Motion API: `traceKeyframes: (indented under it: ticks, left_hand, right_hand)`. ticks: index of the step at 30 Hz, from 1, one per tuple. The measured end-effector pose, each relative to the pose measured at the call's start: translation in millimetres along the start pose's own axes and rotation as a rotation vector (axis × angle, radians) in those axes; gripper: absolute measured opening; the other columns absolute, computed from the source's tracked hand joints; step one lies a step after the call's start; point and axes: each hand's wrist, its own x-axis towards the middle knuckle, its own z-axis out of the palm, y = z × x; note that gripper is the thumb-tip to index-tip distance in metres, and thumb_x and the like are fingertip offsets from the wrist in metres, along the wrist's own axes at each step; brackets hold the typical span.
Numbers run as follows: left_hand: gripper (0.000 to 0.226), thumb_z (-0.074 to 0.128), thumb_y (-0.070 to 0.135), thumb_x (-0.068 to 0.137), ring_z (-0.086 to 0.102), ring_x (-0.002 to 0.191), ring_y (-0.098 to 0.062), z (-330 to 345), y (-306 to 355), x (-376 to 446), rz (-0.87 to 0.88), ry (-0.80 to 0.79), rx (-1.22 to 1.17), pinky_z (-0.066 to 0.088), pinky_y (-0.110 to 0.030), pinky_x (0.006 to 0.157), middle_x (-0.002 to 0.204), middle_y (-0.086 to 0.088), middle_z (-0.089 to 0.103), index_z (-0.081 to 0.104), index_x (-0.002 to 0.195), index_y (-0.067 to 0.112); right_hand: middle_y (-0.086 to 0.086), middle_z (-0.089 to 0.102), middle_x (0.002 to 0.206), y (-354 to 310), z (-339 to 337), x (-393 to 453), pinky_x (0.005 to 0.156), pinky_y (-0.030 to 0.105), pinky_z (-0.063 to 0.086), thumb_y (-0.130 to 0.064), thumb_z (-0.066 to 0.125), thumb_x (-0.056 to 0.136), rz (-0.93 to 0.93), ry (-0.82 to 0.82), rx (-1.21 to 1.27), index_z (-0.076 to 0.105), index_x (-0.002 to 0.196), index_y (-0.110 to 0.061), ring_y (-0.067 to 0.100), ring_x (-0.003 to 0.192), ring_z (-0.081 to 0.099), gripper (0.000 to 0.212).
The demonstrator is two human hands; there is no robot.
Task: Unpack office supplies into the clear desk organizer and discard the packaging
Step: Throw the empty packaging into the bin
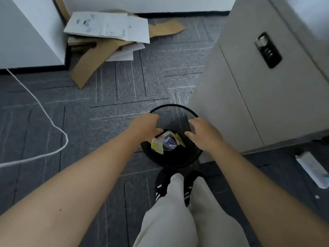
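Observation:
A black mesh waste bin (175, 108) stands on the grey carpet in front of my feet. Inside it lies crumpled packaging (166, 142), yellow, white and blue, with clear plastic. My left hand (146, 126) hovers over the bin's left rim, fingers spread and holding nothing. My right hand (204, 134) hovers over the right rim, fingers apart and empty too. The packaging lies below and between both hands, touching neither. The clear desk organizer is out of view.
A beige cabinet (258, 90) with a black lock stands close on the right. Flattened cardboard and white sheets (108, 36) are piled on the floor at the back. A white cable (53, 122) loops at left. A white power strip (311, 168) lies at right.

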Motion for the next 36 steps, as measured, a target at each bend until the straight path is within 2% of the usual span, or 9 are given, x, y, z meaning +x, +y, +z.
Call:
traceKeyframes:
  ticks: [4,6,8,12,16,19,23,27,36]
  left_hand:
    - [0.048,0.050,0.033,0.089,0.042,0.124,-0.029,-56.0,16.3,-45.7,0.088,0.165,-0.047,0.039,-0.040,0.101,0.136,-0.012,0.045,0.041,0.130,0.009]
    - [0.049,0.051,0.032,0.089,0.040,0.128,-0.026,-84.6,27.9,-75.6,0.134,0.274,-0.090,0.035,-0.038,0.105,0.140,-0.010,0.043,0.041,0.132,0.010]
    - [0.048,0.051,0.030,0.089,0.040,0.128,-0.025,-110.5,41.1,-106.4,0.194,0.381,-0.115,0.034,-0.037,0.104,0.140,-0.009,0.043,0.042,0.131,0.010]
    - [0.046,0.052,0.030,0.088,0.044,0.123,-0.025,-151.8,71.5,-160.8,0.326,0.566,-0.093,0.035,-0.034,0.101,0.138,-0.008,0.046,0.044,0.129,0.010]
    - [0.045,0.054,0.028,0.087,0.045,0.122,-0.028,-176.3,109.5,-196.1,0.429,0.670,-0.063,0.035,-0.036,0.100,0.132,-0.013,0.050,0.046,0.126,0.007]
    - [0.046,0.054,0.029,0.087,0.045,0.122,-0.029,-183.4,145.1,-209.4,0.501,0.685,-0.032,0.036,-0.038,0.102,0.132,-0.014,0.050,0.045,0.127,0.008]
    - [0.046,0.054,0.027,0.087,0.042,0.125,-0.028,-181.8,207.6,-213.9,0.617,0.672,-0.032,0.034,-0.038,0.105,0.136,-0.013,0.047,0.045,0.127,0.007]
    - [0.047,0.054,0.026,0.087,0.040,0.128,-0.028,-172.1,276.5,-205.2,0.717,0.607,-0.018,0.032,-0.036,0.107,0.139,-0.013,0.044,0.044,0.129,0.008]
    - [0.060,0.058,0.032,0.084,0.038,0.130,-0.026,-154.2,396.0,-139.9,0.794,0.479,-0.083,0.034,-0.035,0.106,0.143,-0.010,0.038,0.034,0.135,0.012]
  right_hand:
    - [0.016,0.047,0.129,-19.6,-56.1,-41.3,0.099,0.039,0.039,-0.028,0.048,0.089,-0.037,0.149,-0.020,0.045,0.123,-0.005,0.032,0.120,0.042,0.041]
    - [0.016,0.043,0.133,-32.5,-85.8,-68.2,0.101,0.039,0.036,-0.025,0.046,0.090,-0.062,0.224,-0.023,0.042,0.127,-0.006,0.030,0.122,0.040,0.042]
    - [0.014,0.039,0.139,-44.8,-114.1,-97.2,0.102,0.037,0.033,-0.023,0.045,0.091,-0.085,0.313,-0.032,0.038,0.132,-0.009,0.029,0.126,0.038,0.044]
    - [0.011,0.042,0.136,-58.1,-161.9,-157.1,0.097,0.037,0.036,-0.026,0.046,0.090,-0.094,0.512,-0.059,0.040,0.130,-0.012,0.028,0.125,0.039,0.043]
    - [0.012,0.043,0.135,-52.1,-195.1,-208.8,0.100,0.039,0.035,-0.028,0.047,0.089,-0.052,0.648,-0.108,0.043,0.129,-0.011,0.029,0.125,0.039,0.043]
    - [0.012,0.042,0.135,-34.9,-211.2,-245.0,0.100,0.041,0.039,-0.028,0.047,0.089,0.009,0.698,-0.124,0.043,0.127,-0.010,0.033,0.123,0.041,0.042]
    - [0.011,0.043,0.137,7.7,-227.7,-291.4,0.100,0.036,0.035,-0.027,0.048,0.089,0.102,0.770,-0.153,0.045,0.127,-0.010,0.028,0.125,0.040,0.041]
    - [0.012,0.044,0.137,65.6,-236.0,-326.4,0.102,0.040,0.038,-0.026,0.051,0.089,0.253,0.810,-0.119,0.046,0.125,-0.009,0.029,0.126,0.040,0.041]
    - [0.012,0.040,0.138,197.9,-251.8,-332.2,0.102,0.035,0.034,-0.023,0.053,0.088,0.499,0.849,0.073,0.043,0.128,-0.007,0.027,0.128,0.036,0.045]
